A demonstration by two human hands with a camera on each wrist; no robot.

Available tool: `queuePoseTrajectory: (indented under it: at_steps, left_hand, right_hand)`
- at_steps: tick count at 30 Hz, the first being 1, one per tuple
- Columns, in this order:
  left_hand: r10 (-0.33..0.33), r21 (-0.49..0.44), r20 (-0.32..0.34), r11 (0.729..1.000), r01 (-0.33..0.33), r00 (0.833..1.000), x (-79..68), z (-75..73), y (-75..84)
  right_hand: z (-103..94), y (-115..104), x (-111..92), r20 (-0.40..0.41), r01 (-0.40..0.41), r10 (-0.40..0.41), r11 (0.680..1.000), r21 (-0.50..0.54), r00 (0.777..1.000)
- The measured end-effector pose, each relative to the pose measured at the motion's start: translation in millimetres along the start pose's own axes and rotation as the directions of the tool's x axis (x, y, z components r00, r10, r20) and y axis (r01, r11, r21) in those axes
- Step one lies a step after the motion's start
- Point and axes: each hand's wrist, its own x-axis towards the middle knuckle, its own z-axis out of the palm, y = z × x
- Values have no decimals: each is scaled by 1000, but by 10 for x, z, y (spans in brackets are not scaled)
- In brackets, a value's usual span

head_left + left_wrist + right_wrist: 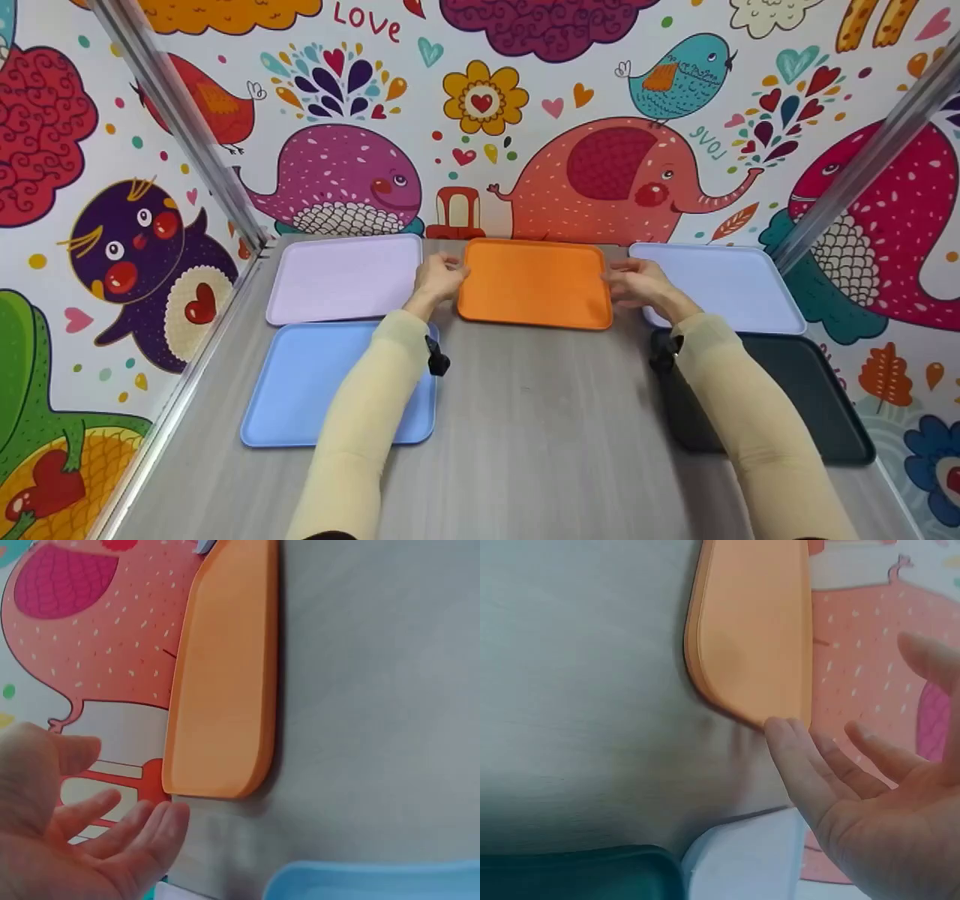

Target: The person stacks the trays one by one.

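Note:
An orange tray (534, 283) lies flat at the back middle of the table, by the patterned wall. My left hand (441, 277) is at its left edge, and the left wrist view shows the fingers (150, 836) loosely extended beside the tray's corner. At the opposite edge is my right hand (637, 283). In the right wrist view its fingertips (776, 731) meet the tray's short side, with the thumb held apart. Neither hand curls round the tray.
Left of the orange tray lie a lilac tray (345, 279) and, nearer, a blue tray (300, 382). To the right are a pale periwinkle tray (724, 289) and a dark tray (795, 397) partly under my right forearm. Metal posts (180, 120) frame the table (532, 450).

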Motion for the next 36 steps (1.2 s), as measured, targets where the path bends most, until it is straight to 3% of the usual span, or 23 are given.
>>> queuePoseTrajectory:
  at_steps: [2,6,9,13,16,18,25,32,36]
  left_hand:
    - [-55,4,24,998,55,998,82,41,3]
    - [-87,45,38,995,85,995,204,129,-68]
    - [-127,49,51,991,124,991,145,145,-9]
    - [-170,-64,102,982,178,980,-163,56,244]
    - [-160,-131,131,975,177,978,-408,-23,420]
    - [-141,-141,133,977,160,981,-459,-31,440]
    - [-106,-112,158,986,124,982,-456,-29,422]
    - [-34,-152,184,986,62,982,-454,-57,420]
    - [-18,-179,217,982,58,976,-510,-100,429]
  right_hand:
    - [-18,14,47,3,-26,26,1000,13,1000]
    - [-20,40,123,-3,-65,66,998,22,998]
    - [6,59,161,-6,-80,80,997,8,997]
    - [52,74,198,1,-85,85,996,9,996]
    - [71,88,214,-2,-79,79,997,16,997]
    - [73,95,224,-2,-76,76,997,12,997]
    - [65,111,258,22,-90,89,996,22,996]
    - [32,143,281,70,-87,82,992,87,994]
    - [27,182,302,64,-89,82,989,115,995]
